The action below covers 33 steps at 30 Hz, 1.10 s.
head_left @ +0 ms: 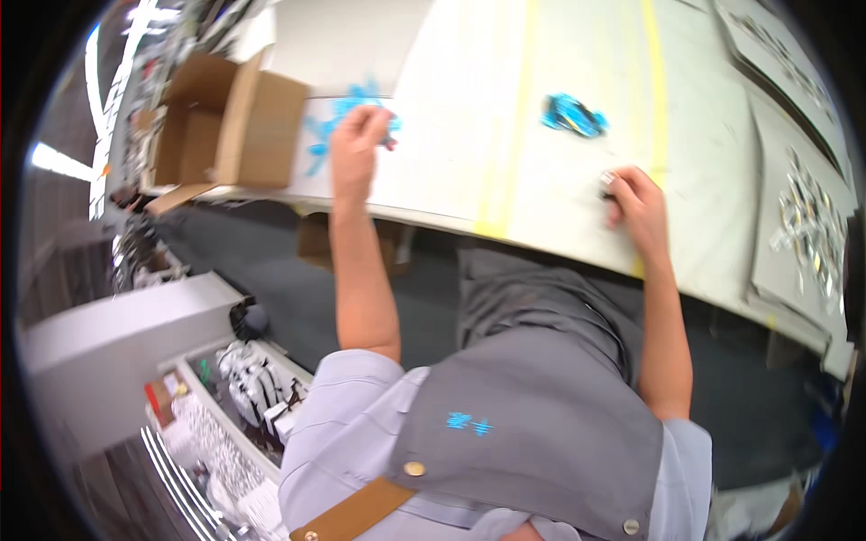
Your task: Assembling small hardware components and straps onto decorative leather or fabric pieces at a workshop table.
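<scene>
My left hand (354,149) is raised over the far left of the white table, its fingers pinched together. A small dark and reddish bit shows at the fingertips, too blurred to name. Just behind that hand, several bright blue thin pieces (316,135) lie spread on a white surface. At the right, my right hand (642,212) is closed near the table's front edge. Something small, dark and silvery (607,183) peeks out between its thumb and fingers; its kind cannot be made out. Beyond this hand lies a crumpled shiny blue bundle (575,115), apart from both hands.
An open cardboard box (263,131) stands at the table's left end. Yellow tape strips (507,153) cross the white tabletop (442,135). On the right lie pale boards (771,261) with shiny metallic pieces (812,225). A bin of white items (253,383) is at lower left.
</scene>
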{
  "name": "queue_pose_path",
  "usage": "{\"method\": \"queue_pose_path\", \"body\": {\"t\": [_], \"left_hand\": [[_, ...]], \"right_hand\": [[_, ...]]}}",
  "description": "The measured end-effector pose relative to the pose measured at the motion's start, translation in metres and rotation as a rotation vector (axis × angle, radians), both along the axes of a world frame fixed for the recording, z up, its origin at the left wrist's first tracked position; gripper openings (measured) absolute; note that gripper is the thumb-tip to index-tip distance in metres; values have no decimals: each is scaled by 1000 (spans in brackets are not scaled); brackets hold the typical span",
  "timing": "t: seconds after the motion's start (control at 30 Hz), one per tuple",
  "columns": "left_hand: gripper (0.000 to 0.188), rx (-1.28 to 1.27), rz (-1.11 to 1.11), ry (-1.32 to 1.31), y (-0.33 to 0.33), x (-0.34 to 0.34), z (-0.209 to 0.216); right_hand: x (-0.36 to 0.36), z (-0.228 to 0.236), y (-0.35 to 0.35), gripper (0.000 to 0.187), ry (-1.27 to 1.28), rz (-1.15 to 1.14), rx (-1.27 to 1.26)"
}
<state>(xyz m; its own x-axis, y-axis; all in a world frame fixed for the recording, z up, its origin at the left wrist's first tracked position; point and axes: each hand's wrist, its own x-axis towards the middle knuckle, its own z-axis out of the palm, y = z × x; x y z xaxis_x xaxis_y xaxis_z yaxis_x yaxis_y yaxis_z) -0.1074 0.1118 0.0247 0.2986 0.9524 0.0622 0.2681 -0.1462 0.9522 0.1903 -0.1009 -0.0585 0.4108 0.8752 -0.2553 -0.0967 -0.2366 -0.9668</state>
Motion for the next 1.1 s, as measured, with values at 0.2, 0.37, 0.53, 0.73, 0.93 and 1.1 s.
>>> {"method": "queue_pose_path", "body": {"t": [0.2,0.37,0.53,0.73,0.93,1.1], "left_hand": [[29,130,343,449,77,-95,-47],[36,614,434,762,94,-99,-49],[21,401,212,412,28,-23,-35],[21,-127,-187,88,-56,79,-39],[19,-445,-458,51,-115,136,-54],[17,-358,-385,-102,-122,140,-60]], "right_hand": [[-14,2,3,12,30,-4,73],[-15,7,5,14,-64,-9,20],[-17,6,14,14,-36,36,57],[-12,6,8,15,41,44,56],[-7,5,4,18,77,108,126],[8,10,6,23,333,201,110]]}}
